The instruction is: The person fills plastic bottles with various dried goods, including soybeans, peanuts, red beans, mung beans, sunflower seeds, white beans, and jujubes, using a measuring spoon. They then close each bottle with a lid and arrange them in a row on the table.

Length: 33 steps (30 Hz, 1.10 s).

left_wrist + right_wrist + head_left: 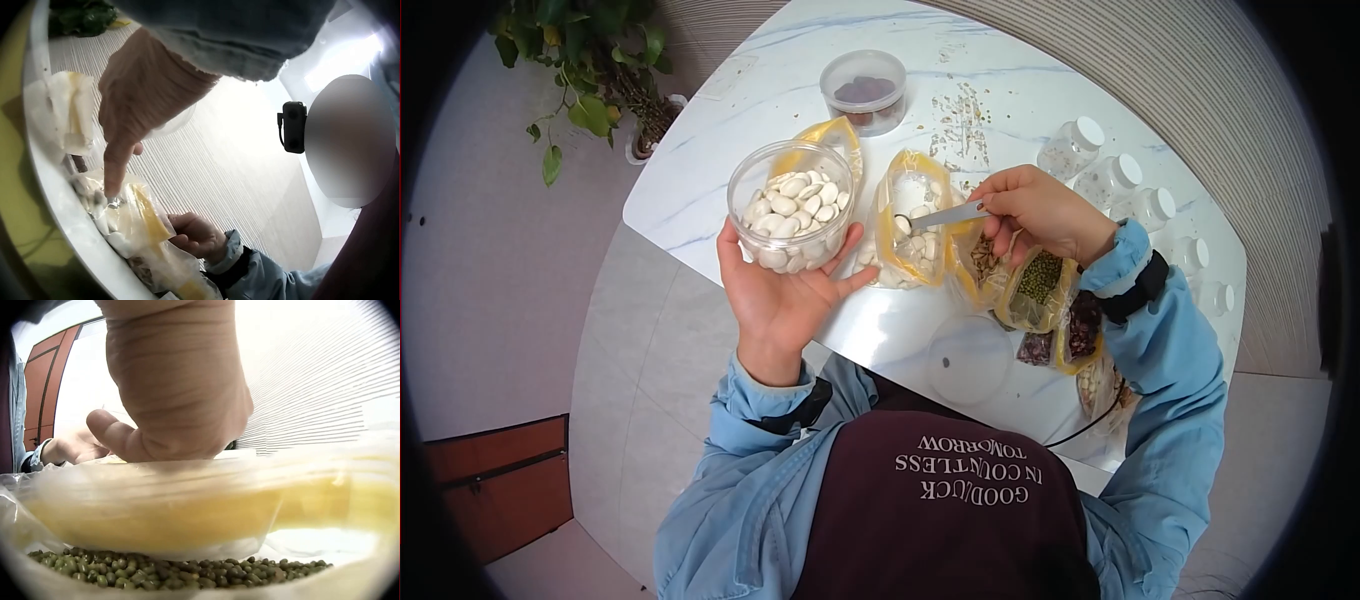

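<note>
My left hand (785, 305) holds a clear round jar (745, 205) of large white beans, tilted above the table's near edge, with its palm turned up. The left wrist view shows the back of this hand (147, 87). My right hand (1040, 208) pinches the grey handle of a spoon (952, 214). The spoon's bowl end is down in the open yellow-edged bag (890, 200) of white beans. In the right wrist view the right hand (181, 394) rises behind a bag of green mung beans (119, 569); its fingertips are hidden.
A clear tub (863, 95) with dark red contents stands at the back. Several white-capped jars (1070, 150) line the right edge. Bags of mung beans (1040, 278) and dark red beans (1084, 325) lie below my right wrist. A round clear lid (970, 360) lies near the front edge.
</note>
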Each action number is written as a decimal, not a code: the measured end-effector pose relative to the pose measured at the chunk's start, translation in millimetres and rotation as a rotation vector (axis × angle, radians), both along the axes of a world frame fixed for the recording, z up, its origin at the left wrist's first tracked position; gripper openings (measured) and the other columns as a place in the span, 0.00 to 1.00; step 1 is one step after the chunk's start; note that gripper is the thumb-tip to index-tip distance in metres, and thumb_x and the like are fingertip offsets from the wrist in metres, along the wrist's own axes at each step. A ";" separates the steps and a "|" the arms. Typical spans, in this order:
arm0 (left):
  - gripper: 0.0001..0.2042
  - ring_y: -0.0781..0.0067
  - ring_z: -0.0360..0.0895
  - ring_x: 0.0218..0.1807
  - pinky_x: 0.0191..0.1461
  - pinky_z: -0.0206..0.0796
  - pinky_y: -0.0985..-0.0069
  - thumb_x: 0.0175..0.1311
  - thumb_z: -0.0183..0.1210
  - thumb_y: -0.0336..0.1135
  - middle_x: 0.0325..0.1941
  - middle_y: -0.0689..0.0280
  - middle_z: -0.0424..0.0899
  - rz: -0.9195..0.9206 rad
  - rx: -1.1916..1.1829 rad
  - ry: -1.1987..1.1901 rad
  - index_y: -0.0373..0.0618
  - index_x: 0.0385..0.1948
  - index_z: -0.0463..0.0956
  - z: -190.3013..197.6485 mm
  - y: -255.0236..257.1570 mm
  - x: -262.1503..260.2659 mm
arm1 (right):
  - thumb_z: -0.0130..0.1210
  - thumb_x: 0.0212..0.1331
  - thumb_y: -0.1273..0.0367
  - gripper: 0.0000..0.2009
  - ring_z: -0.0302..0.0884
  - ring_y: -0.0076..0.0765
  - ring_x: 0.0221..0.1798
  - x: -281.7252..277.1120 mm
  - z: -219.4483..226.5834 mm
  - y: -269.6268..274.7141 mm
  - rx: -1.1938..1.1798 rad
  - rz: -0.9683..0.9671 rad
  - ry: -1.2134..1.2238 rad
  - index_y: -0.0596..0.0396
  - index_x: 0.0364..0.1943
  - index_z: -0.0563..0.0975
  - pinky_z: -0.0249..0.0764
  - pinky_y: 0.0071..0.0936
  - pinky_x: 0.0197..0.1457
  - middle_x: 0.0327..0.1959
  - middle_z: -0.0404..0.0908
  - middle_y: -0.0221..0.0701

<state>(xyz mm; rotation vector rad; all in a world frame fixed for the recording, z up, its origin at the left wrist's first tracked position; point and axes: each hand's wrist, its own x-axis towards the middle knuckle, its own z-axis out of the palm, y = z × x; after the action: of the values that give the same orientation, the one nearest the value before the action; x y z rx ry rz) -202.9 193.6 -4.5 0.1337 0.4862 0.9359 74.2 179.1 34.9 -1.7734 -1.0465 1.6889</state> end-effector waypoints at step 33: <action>0.38 0.39 0.67 0.61 0.61 0.63 0.48 0.65 0.29 0.67 0.67 0.39 0.56 -0.364 0.112 -0.312 0.47 0.69 0.50 -6.4 1.6 6.8 | 0.52 0.55 0.79 0.12 0.81 0.39 0.29 -43.4 61.0 -42.6 1.480 0.221 -0.841 0.59 0.44 0.76 0.76 0.27 0.29 0.31 0.81 0.37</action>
<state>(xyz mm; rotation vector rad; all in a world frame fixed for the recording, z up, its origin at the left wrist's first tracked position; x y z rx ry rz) -196.1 195.2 -10.9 0.1681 0.1133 0.6113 30.8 136.5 95.9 -1.1756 -2.0536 -0.1615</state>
